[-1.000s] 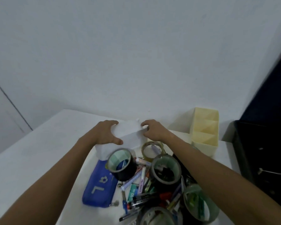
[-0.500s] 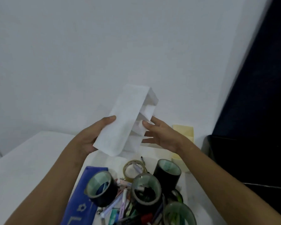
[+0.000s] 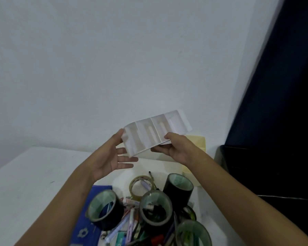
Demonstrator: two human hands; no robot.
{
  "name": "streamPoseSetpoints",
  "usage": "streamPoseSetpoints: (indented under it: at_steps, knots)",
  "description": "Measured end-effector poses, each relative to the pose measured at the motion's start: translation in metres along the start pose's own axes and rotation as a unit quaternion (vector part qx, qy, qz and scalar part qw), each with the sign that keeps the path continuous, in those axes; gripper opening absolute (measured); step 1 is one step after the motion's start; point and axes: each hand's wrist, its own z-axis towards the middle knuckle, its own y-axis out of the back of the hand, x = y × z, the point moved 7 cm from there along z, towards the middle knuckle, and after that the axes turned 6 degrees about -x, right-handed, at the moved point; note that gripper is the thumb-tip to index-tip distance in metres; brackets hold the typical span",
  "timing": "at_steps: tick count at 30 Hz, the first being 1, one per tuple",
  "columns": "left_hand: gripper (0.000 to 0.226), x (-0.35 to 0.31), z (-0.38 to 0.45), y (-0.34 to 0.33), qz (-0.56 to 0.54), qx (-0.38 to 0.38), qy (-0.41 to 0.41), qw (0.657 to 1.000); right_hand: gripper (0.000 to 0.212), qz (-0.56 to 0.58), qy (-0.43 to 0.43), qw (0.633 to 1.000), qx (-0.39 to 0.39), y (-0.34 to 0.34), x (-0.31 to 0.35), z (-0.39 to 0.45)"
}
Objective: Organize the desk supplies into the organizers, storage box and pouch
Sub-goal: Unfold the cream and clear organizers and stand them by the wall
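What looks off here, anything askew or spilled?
The white organizer is off the desk, tilted in mid-air, its open compartments facing the camera; right hand grips it, left hand touches its end with open fingers. Below, tape rolls and pens lie in a jumbled heap, unsorted.

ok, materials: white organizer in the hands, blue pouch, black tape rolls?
White organizer: looks like matte moulded plastic, with thin rigid dividers and a slightly translucent wall; stiff card can't be ruled out. Blue pouch: probably fabric or soft vinyl, lying flat and limp with a white print. Black tape rolls: glossy black film wound on pale cores, likely cardboard.
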Motion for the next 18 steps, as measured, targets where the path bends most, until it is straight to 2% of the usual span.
streamPoseSetpoints:
  at_steps: [3,6,10,13,16,18]
  knots:
    - [0.055,-0.009,-0.002,0.001,0.040,-0.046,-0.057,0.997,0.019,0.043,-0.033,0.999,0.005,0.000,-0.015,0.008]
    - [0.030,-0.034,-0.001,0.007,0.068,-0.109,-0.111,0.985,0.029,-0.028,-0.056,0.998,0.010,0.007,-0.025,0.013]
    - [0.029,-0.071,0.002,-0.001,0.185,-0.163,-0.190,0.950,0.057,-0.145,-0.088,0.985,0.041,0.012,-0.028,0.012]
    - [0.028,-0.105,0.008,-0.007,0.282,-0.233,-0.266,0.892,0.075,-0.314,-0.110,0.941,0.065,0.017,-0.029,0.004]
    - [0.022,-0.132,0.017,-0.024,0.429,-0.252,-0.329,0.803,0.062,-0.486,-0.061,0.872,0.024,0.030,-0.013,-0.004]
    - [0.022,-0.132,0.031,-0.038,0.488,-0.224,-0.342,0.771,0.056,-0.566,0.022,0.823,-0.046,0.040,0.008,-0.005]
